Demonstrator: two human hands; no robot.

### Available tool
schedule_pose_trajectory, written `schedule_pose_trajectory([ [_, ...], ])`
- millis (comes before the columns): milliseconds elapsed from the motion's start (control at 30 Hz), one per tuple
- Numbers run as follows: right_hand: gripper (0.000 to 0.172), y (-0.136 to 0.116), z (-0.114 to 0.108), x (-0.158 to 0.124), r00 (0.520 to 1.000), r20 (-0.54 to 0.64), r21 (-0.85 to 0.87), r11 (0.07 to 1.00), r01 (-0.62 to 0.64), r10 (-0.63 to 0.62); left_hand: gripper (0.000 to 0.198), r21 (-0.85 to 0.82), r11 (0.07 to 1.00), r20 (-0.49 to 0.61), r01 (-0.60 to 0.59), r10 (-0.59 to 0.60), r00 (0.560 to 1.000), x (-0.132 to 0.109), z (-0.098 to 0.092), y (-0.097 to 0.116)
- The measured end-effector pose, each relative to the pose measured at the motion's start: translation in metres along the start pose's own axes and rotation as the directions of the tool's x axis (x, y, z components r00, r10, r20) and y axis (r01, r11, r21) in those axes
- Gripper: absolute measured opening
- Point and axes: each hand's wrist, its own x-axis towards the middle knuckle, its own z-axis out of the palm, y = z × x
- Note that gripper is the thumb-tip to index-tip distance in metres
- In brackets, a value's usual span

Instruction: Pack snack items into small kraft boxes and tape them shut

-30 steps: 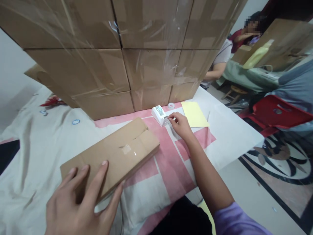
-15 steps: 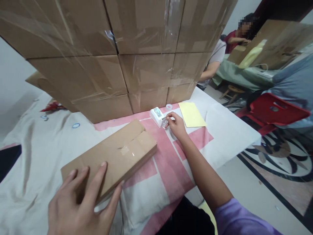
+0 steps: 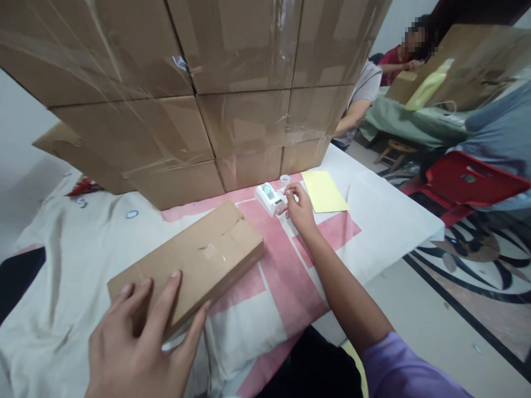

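Note:
My left hand (image 3: 141, 337) holds the near left end of a long, flat cardboard box (image 3: 199, 254), fingers spread over its top and thumb along its near side. A small patch of clear tape shows on the box top. Beyond its far end stands a small white tape dispenser (image 3: 269, 200) with a greenish top window. My right hand (image 3: 297, 205) is at the dispenser's right end, thumb and fingers pinched on what looks like a short piece of clear tape. The piece is too small to make out fully.
Large taped cardboard boxes (image 3: 244, 121) form a wall behind the dispenser. A tape roll (image 3: 285, 179) and a yellow sheet (image 3: 326, 191) lie near my right hand. A red chair (image 3: 473, 182) and other people are to the right. A blue-edged ring (image 3: 131, 214) lies left.
My right hand has drawn slightly up and away from the dispenser's end, its fingers lifting. My left hand stays on the box. The view has shifted a little.

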Motion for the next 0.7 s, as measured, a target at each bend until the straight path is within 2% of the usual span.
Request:
schedule_pose_trajectory([
  [100,0.019,-0.004,0.002,-0.002,0.997,0.012,0.045,0.996,-0.080,0.080,0.064,-0.003,1.000,0.005,-0.013,0.013,1.000,0.000,-0.001,0.000],
  [200,0.016,-0.007,0.003,-0.003,0.996,0.020,0.051,0.994,-0.093,0.092,0.063,0.000,1.000,0.009,-0.011,0.011,1.000,0.001,-0.001,0.000],
  [267,0.018,-0.007,0.003,-0.003,0.997,0.012,0.032,0.997,-0.074,0.074,0.061,-0.003,1.000,0.009,-0.010,0.010,1.000,0.001,-0.002,0.000],
  [333,0.027,-0.006,0.001,-0.003,0.997,-0.007,-0.002,0.997,-0.081,0.081,0.060,-0.002,1.000,0.004,-0.018,0.018,1.000,0.002,-0.002,0.000],
  [400,0.039,-0.004,-0.002,-0.004,0.993,-0.039,-0.075,0.990,-0.116,0.113,0.059,0.006,1.000,-0.004,-0.031,0.031,1.000,0.003,-0.002,0.000],
  [467,0.043,-0.004,-0.005,-0.006,0.988,-0.092,-0.212,0.967,-0.141,0.124,0.058,0.020,0.999,-0.009,-0.038,0.038,0.999,0.003,-0.001,0.000],
  [600,0.025,-0.012,-0.010,-0.007,0.990,-0.123,-0.493,0.862,-0.121,0.068,0.055,0.038,0.998,-0.012,-0.043,0.044,0.999,0.005,0.001,-0.002],
  [700,0.021,-0.022,-0.012,-0.007,0.996,-0.074,-0.566,0.820,-0.088,0.056,0.056,0.049,0.997,-0.016,-0.053,0.054,0.998,0.006,0.002,-0.004],
])
